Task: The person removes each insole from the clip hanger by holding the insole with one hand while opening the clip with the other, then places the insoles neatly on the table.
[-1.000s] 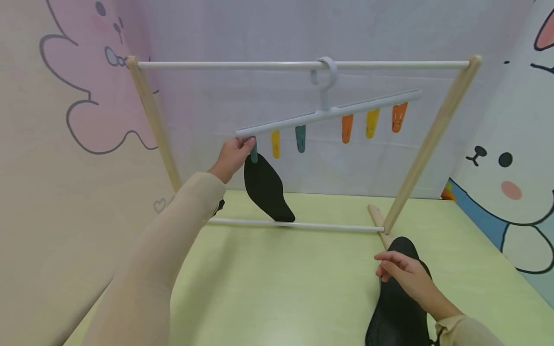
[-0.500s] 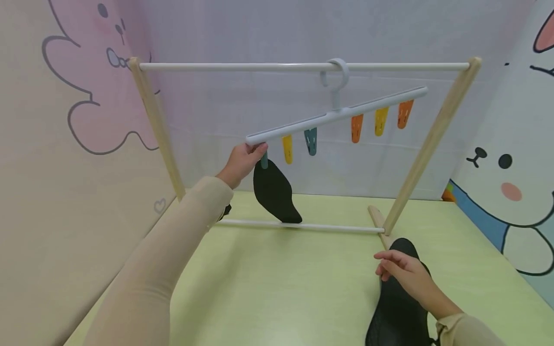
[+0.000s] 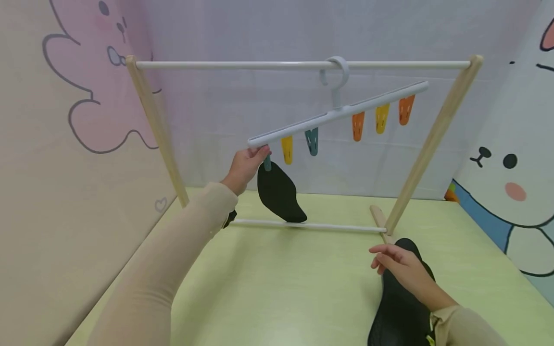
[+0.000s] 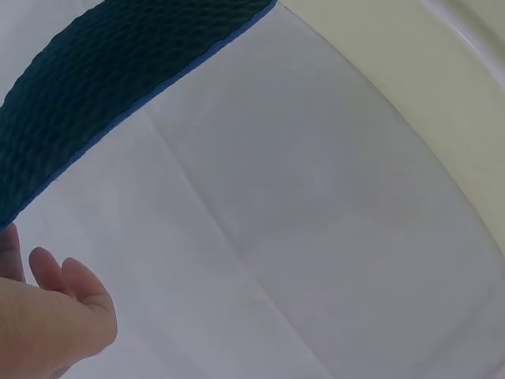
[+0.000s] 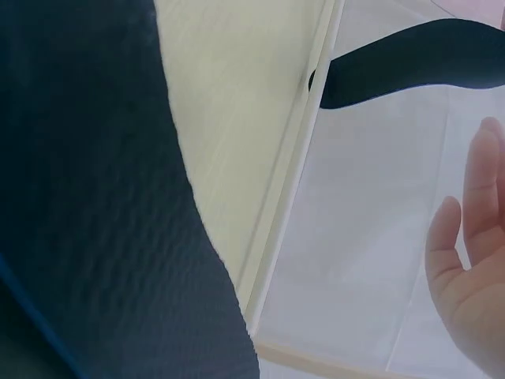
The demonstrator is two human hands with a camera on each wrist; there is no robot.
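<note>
A white hanger (image 3: 298, 127) hangs tilted, its left end low, with several coloured clips along its bar. My left hand (image 3: 246, 168) pinches the teal clip (image 3: 267, 163) at that low end. Below this clip hangs a black shoe insole (image 3: 279, 192), its lower tip by the bottom rod. The left wrist view shows the insole's textured side (image 4: 118, 87) above my fingers; the clip is out of sight there. At the right, my right hand (image 3: 402, 269) is above a second black insole (image 3: 396, 307), fingers loosely bent and holding nothing.
A wooden rack stands on the pale yellow-green table (image 3: 259, 288), with a white top rod (image 3: 238, 65), a white bottom rod (image 3: 337, 227) and a slanted right post (image 3: 433, 144). A teal clip (image 3: 311, 142) and several yellow and orange clips hang from the bar. Cartoon-printed cloth surrounds the table.
My left hand has moved right and slightly down with the pinched clip. The hanger has slid right along the top rod and tilts more; its insole moved too. My right hand has barely moved.
</note>
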